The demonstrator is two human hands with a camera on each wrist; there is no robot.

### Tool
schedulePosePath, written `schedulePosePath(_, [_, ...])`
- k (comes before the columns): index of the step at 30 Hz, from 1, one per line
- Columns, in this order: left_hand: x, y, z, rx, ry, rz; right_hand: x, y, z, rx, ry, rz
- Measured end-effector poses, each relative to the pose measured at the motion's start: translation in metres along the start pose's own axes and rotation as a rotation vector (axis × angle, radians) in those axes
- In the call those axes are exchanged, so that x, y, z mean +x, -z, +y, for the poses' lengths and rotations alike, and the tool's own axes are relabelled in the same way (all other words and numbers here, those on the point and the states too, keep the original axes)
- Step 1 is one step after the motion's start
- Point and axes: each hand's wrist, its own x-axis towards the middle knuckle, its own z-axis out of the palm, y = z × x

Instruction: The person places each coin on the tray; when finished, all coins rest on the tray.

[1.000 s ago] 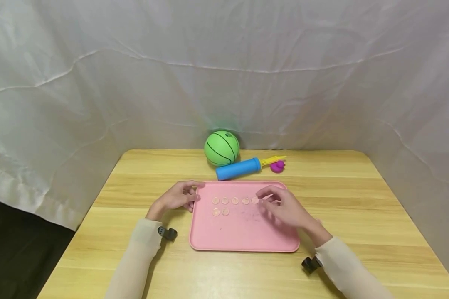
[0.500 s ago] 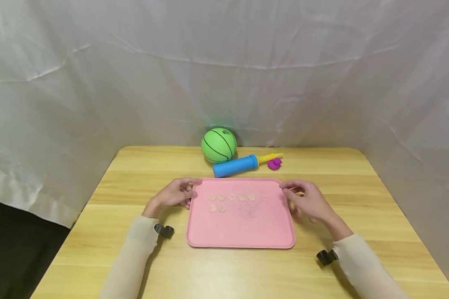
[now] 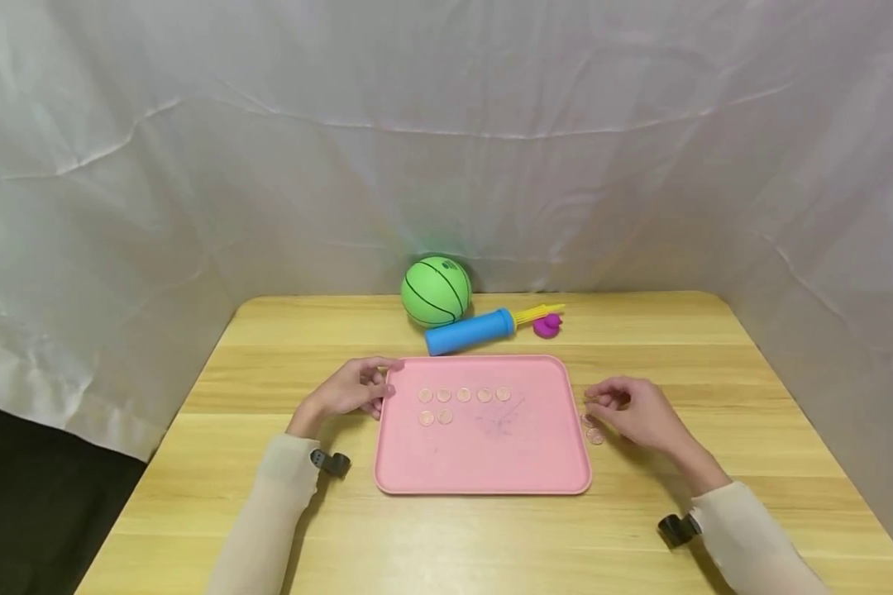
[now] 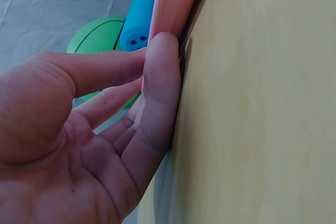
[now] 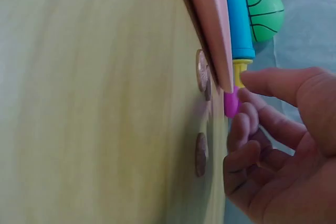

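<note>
The left hand (image 3: 353, 390) rests against the left rim of the pink tray (image 3: 484, 463), thumb along the far corner and loosely bent fingers (image 4: 160, 82) pressed to the edge. It grips nothing; judging from the contact, it braces the tray so it does not slide on the table (image 3: 283, 364).

On the tray lie seven coins (image 3: 463, 395): five in a straight row toward the far side and two just below the row's left end. The even spacing suggests they are being laid out in lines, the second line only begun.

The right hand (image 3: 636, 411) hovers over the table just right of the tray, its fingers (image 5: 247, 129) curled inward with the thumb stretched above them. Whether a coin sits between the fingertips cannot be told from either view. A few loose coins (image 3: 591, 430) lie flat on the wood right under those fingertips, beside the tray's right edge; the wrist view shows two near the rim and one a little apart. They seem to be the supply, kept close to the working hand.

A green ball (image 3: 436, 291), a blue pump (image 3: 470, 331) and a small purple toy (image 3: 546, 325) sit at the far edge of the table, behind the tray and well away from both hands.
</note>
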Motion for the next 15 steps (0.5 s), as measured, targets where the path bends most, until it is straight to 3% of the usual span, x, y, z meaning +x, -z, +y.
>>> schedulePosePath(15, [-0.0023, -0.0006, 0.0013, 0.003, -0.003, -0.001, -0.0036, -0.0077, -0.0018, -0.18, -0.027, -0.002])
